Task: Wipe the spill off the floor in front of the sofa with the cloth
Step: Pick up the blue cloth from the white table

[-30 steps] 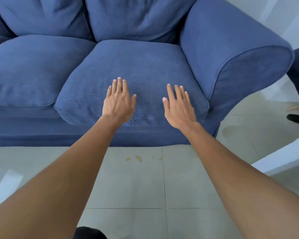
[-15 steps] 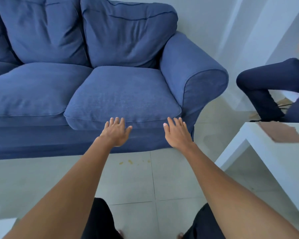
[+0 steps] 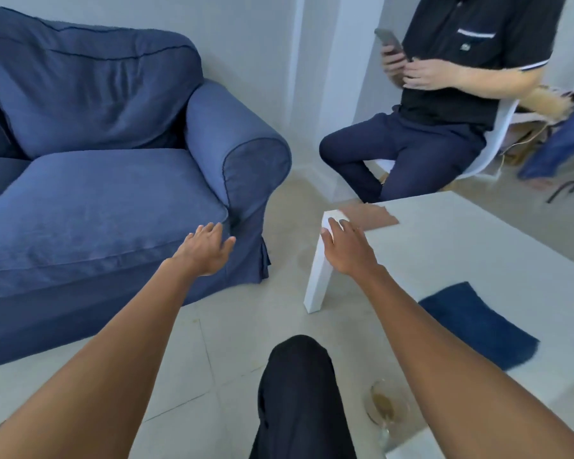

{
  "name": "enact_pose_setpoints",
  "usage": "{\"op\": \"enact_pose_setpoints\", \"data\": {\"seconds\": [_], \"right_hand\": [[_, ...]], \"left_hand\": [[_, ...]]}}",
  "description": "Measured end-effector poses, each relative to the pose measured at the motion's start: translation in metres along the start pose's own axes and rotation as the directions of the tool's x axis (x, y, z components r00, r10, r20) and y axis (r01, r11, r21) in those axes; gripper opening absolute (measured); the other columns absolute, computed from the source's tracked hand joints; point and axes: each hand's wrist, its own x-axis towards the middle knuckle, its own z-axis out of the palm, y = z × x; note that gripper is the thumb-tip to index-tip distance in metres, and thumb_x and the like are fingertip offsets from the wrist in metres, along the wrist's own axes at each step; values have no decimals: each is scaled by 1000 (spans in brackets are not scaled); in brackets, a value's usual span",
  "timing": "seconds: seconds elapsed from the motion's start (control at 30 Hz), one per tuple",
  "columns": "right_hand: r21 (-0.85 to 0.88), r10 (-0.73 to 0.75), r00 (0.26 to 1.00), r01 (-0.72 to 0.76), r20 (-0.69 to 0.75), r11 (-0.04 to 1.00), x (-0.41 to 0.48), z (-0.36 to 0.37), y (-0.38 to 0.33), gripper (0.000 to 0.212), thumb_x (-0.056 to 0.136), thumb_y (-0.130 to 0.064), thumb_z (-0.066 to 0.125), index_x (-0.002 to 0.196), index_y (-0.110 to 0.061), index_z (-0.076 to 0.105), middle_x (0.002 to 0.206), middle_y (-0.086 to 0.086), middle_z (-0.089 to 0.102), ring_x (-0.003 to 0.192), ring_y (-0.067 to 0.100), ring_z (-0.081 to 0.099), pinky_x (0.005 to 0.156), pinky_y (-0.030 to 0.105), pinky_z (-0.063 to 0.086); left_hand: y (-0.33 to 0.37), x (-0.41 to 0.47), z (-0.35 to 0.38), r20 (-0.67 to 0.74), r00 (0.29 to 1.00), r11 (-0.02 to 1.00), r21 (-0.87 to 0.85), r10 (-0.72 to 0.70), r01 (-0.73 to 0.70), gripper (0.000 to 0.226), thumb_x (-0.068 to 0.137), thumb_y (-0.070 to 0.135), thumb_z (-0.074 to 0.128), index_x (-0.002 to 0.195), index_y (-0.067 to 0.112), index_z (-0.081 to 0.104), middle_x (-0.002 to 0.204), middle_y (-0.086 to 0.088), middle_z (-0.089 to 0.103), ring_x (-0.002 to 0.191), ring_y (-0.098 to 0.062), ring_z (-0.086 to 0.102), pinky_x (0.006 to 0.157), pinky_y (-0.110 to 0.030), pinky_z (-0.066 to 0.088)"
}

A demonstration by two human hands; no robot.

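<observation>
Pale grey walls [image 3: 252, 38] meet a floor [image 3: 193, 369] of light tiles (thin grout lines cross it). A blue sofa [image 3: 90, 207] fills the left; a white bench [image 3: 478, 246] stands right, a white chair [image 3: 497, 134] beyond it.

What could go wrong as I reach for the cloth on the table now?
The glass sits at the table's near edge, right under the right forearm; pulling that arm back toward the blue cloth could knock it off. Both the right hand and left hand are empty, and the spill isn't clearly visible here, so you may lose its spot.
</observation>
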Motion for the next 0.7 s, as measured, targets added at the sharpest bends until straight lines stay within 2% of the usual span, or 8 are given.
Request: {"op": "enact_pose_setpoints", "data": {"seconds": [0.07, 0.17, 0.23, 0.33, 0.4, 0.5, 0.6, 0.7], "right_hand": [[-16, 79, 997, -79, -25, 997, -19, -18, 46, 49, 104, -35, 27, 143, -8, 40, 146, 20, 45, 137, 38, 34, 113, 47, 24], [-39, 178, 983, -180, -44, 983, -61, -33, 110, 53, 105, -36, 25, 149, -8, 33, 153, 19, 38, 144, 38, 27, 118, 48, 20], [-67, 228, 972, -232, -62, 970, -95, -36, 151, 53, 105, -36, 26, 149, -7, 33, 152, 19, 39, 142, 38, 30, 118, 49, 24], [-109, 293, 952, -302, -89, 947, -147, -38, 204, 52, 103, -35, 31, 144, -3, 37, 139, 19, 50, 125, 35, 45, 109, 49, 36], [-102, 326, 942, -333, -86, 937, -174, -37, 222, 52, 103, -35, 30, 142, -3, 38, 133, 18, 53, 118, 33, 47, 106, 46, 37], [-95, 321, 945, -326, -65, 940, -186, -32, 232, 58, 102, -40, 25, 144, -1, 36, 138, 20, 48, 123, 33, 45, 110, 46, 34], [-115, 317, 948, -319, -41, 941, -184, -33, 232, 71, 96, -48, 13, 146, -1, 32, 145, 22, 42, 131, 37, 41, 113, 48, 32], [-121, 314, 949, -315, -22, 941, -185, -32, 233, 60, 103, -41, 23, 149, -3, 28, 152, 22, 33, 138, 36, 33, 117, 47, 28]], "left_hand": [[49, 11, 11, 27, 997, 996, -47, 75, -74, 47, 101, 39, 32, 123, 1, 45, 130, -16, 51, 127, -36, 44, 105, -48, 36], [123, 16, 35, 95, 979, 982, -79, 179, -172, 54, 101, 38, 33, 144, 6, 32, 150, -16, 38, 135, -38, 40, 110, -47, 34], [170, 13, 53, 132, 955, 963, -79, 268, -259, 56, 102, 34, 32, 151, 9, 22, 158, -13, 28, 139, -36, 37, 112, -46, 33], [229, 4, 81, 169, 905, 920, -106, 391, -377, 54, 102, 24, 31, 153, 14, 20, 161, -8, 24, 144, -30, 31, 116, -44, 29], [259, -5, 97, 194, 870, 891, -100, 454, -442, 58, 99, 11, 34, 154, 18, 17, 163, -3, 20, 147, -26, 27, 118, -41, 27], [295, -23, 114, 221, 802, 829, -71, 556, -555, 79, 88, -10, 37, 156, 22, 10, 164, 0, 11, 149, -25, 21, 119, -36, 21], [314, -34, 127, 270, 725, 761, -54, 634, -646, 86, 86, -11, 41, 156, 27, 7, 165, 2, 7, 146, -28, 24, 119, -39, 25], [321, -35, 137, 306, 669, 712, -43, 677, -701, 84, 86, -7, 44, 155, 27, 11, 163, 3, 13, 137, -29, 35, 111, -42, 37]]}}
